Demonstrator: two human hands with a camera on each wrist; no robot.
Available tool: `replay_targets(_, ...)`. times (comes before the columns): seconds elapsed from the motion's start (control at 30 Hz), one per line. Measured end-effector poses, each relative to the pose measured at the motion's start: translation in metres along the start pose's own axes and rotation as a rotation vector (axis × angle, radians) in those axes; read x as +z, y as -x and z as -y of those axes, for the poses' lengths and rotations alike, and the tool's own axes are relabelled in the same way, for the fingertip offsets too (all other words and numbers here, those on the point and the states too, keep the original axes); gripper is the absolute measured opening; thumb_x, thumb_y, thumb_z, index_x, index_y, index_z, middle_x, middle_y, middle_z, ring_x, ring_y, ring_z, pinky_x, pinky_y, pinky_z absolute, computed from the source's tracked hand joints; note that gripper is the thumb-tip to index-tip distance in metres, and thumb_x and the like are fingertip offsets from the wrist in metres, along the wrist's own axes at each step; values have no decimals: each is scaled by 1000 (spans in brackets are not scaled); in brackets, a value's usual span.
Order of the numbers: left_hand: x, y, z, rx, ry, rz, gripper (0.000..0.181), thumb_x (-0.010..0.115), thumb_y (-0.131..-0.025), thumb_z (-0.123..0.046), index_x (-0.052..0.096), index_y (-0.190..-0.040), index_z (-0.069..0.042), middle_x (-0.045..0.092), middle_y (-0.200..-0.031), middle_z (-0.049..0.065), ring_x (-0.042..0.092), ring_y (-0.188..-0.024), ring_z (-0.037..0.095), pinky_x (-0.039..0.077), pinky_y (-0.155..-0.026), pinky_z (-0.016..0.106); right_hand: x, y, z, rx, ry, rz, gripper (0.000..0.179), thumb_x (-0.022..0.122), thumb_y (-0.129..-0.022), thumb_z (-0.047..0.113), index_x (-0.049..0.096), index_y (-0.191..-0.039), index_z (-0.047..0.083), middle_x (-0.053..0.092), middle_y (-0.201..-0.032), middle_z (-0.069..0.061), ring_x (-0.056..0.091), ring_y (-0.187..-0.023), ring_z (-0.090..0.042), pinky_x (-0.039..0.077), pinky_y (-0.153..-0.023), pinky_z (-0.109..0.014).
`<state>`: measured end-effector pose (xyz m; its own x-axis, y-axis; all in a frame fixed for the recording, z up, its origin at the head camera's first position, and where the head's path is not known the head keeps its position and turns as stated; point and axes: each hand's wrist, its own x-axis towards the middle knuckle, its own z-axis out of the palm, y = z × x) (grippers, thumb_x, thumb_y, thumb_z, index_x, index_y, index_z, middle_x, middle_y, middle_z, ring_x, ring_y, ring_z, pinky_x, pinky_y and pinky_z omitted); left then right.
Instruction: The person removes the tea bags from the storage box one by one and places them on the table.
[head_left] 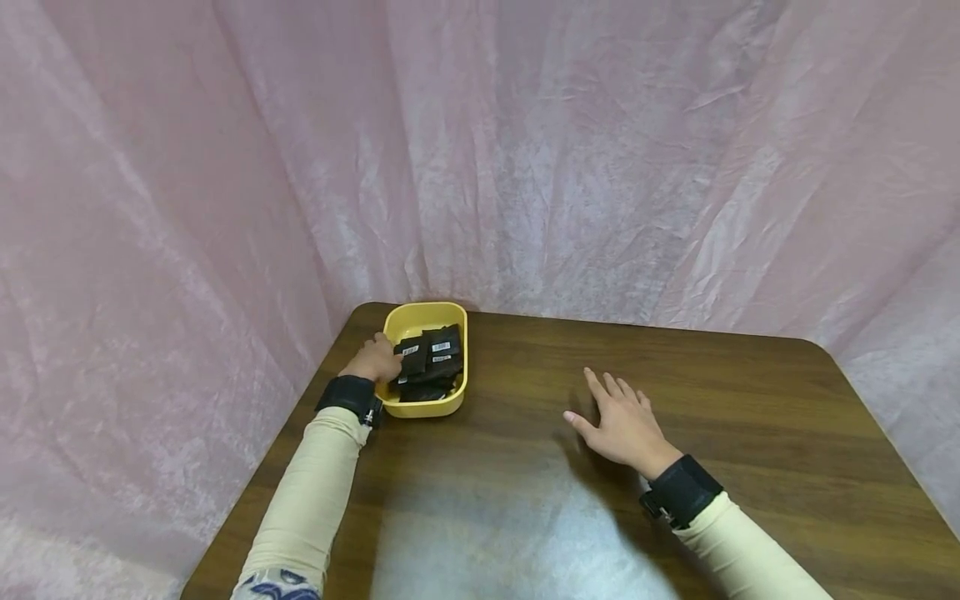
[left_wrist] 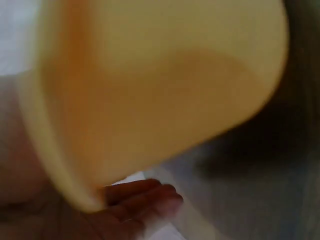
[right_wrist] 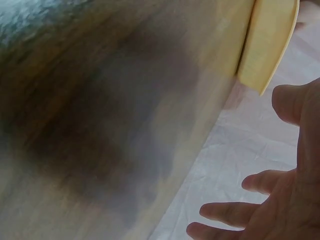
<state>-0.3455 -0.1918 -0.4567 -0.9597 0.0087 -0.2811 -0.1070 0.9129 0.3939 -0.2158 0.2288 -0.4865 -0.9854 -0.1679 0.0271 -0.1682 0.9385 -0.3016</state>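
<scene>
A yellow plastic bin stands near the far left corner of the wooden table, with several flat black packets with white labels inside. My left hand holds the bin's left side, thumb over the rim and fingers down the outside. Up close in the left wrist view, the bin's wall hides part of that hand, and its fingers show past the corner. Spread and palm down, my right hand hovers above the table to the right, touching nothing; its fingers look straight.
The brown wooden table has rounded far corners and a bright glare patch near its front. Pink velvety curtains hang behind it and along its left side. Each wrist wears a black strap.
</scene>
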Motion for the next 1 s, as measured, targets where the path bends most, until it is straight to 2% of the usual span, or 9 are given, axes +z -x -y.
replay_targets(0.07,6,-14,9,-23,-3,-19,56,54,-105,-20,32,-144,14,47,-141,40,50,-133,55,43,-113,62,0,-1,1,3,-3,2,90,52,-103,66,22,-171,16,34,-169,-33,32,-157,-56,25,-121,-79)
replay_targets(0.17,24,-56,37,-51,-9,-39,55,62,-97,-16,37,-140,8,56,-133,37,58,-124,51,49,-103,60,0,-3,3,6,-13,0,90,54,-103,65,22,-171,15,34,-169,-33,33,-156,-56,26,-120,-78)
replay_targets(0.23,39,-90,58,-50,-13,-35,57,67,-93,-16,38,-138,5,61,-128,33,64,-117,48,54,-94,57,1,-4,4,4,-18,-6,91,54,-103,65,22,-171,14,35,-168,-33,34,-155,-56,27,-119,-78)
replay_targets(0.3,50,-113,73,-37,-6,-41,59,69,-91,-17,38,-137,3,65,-123,30,68,-111,44,55,-85,54,2,-4,4,6,-19,-8,91,54,-103,65,23,-171,14,36,-168,-33,35,-155,-56,26,-120,-78)
replay_targets(0.4,57,-121,78,-13,-1,-49,62,70,-91,-17,36,-139,3,64,-123,31,68,-111,44,55,-81,51,3,-3,5,1,-11,-17,91,55,-102,65,24,-170,13,39,-166,-32,38,-154,-55,25,-119,-79)
replay_targets(0.53,61,-110,73,0,28,-59,66,70,-90,-15,33,-142,3,64,-124,31,68,-108,43,55,-80,50,4,-2,7,-3,-5,-23,90,56,-102,63,26,-170,12,43,-165,-31,41,-153,-53,22,-120,-81)
replay_targets(0.73,63,-79,55,7,61,-43,66,69,-90,-11,32,-143,3,64,-121,30,68,-101,40,56,-77,49,7,-4,11,-13,-10,-34,89,57,-102,64,28,-169,12,47,-163,-29,43,-152,-52,21,-120,-81)
replay_targets(0.9,70,-40,29,-26,80,-37,64,68,-92,-9,31,-142,4,65,-121,33,70,-101,41,58,-80,52,8,-7,14,-18,-7,-30,88,58,-103,62,29,-169,11,49,-162,-26,44,-151,-53,22,-119,-81)
replay_targets(1.0,82,-16,14,-17,66,-74,62,69,-90,-8,33,-138,4,68,-113,33,72,-94,41,58,-76,50,8,-8,18,-27,-11,-29,88,58,-103,61,28,-169,11,49,-162,-26,44,-150,-54,24,-119,-80)
